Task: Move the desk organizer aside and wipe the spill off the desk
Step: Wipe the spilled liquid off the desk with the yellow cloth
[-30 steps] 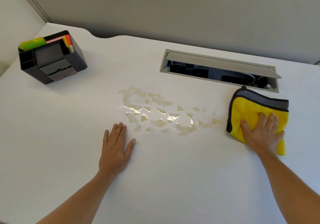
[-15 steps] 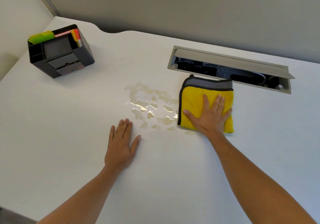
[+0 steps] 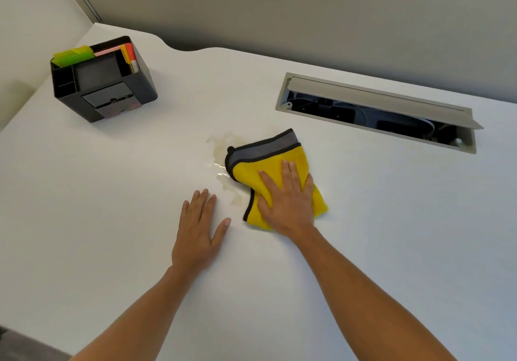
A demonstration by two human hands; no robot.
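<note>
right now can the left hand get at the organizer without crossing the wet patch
Probably yes: the left hand lies flat left of the spill, with only bare desk toward the organizer, though it looks a long stretch.

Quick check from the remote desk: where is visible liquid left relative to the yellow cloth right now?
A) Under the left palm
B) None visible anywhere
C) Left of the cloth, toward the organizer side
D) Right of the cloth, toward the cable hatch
C: the remaining spill shows as streaks just off the left edge of the yellow cloth, which the right hand presses flat; the desk to its right looks dry.
</note>
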